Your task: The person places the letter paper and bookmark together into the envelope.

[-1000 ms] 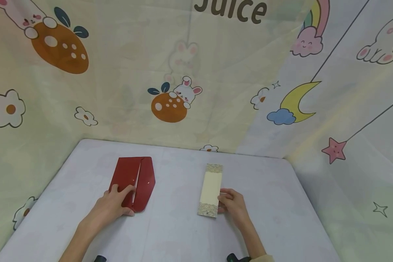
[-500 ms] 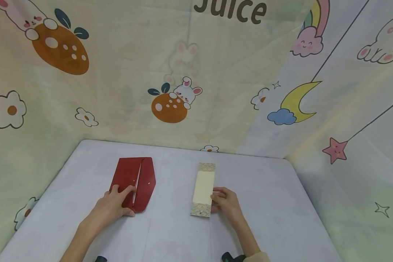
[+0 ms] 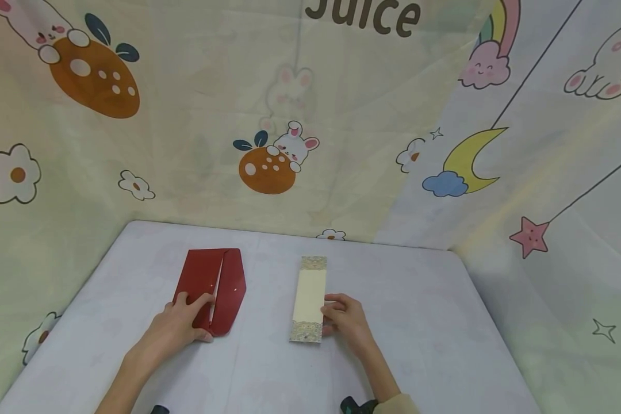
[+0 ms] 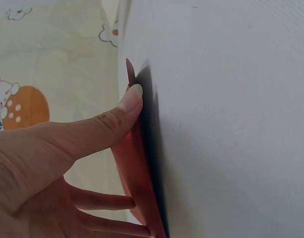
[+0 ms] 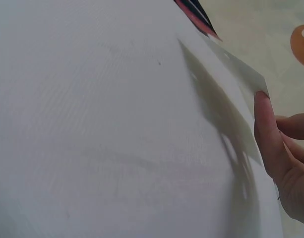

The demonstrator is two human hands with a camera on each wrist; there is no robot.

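At the left of the table lies a red envelope (image 3: 199, 269) with its flap opened toward the right and a narrow white gap along the mouth. My left hand (image 3: 172, 325) grips it, thumb at the near edge and fingers across its face; in the left wrist view the envelope (image 4: 137, 163) is tipped slightly off the tabletop. To its right, a long cream card (image 3: 309, 294) with patterned bands at both ends is pinched along its right edge by my right hand (image 3: 348, 322). The right wrist view shows the card (image 5: 246, 74) raised, casting a shadow below.
Both items are over a white tabletop (image 3: 269, 374). A printed fabric backdrop (image 3: 196, 115) with cartoon rabbits and flowers rises behind the table and along its sides. Dark wrist-worn devices (image 3: 359, 406) show at the bottom edge.
My right hand has carried the card leftward, closer to the envelope, in steady travel across both intervals. The left hand and the envelope stay in place.
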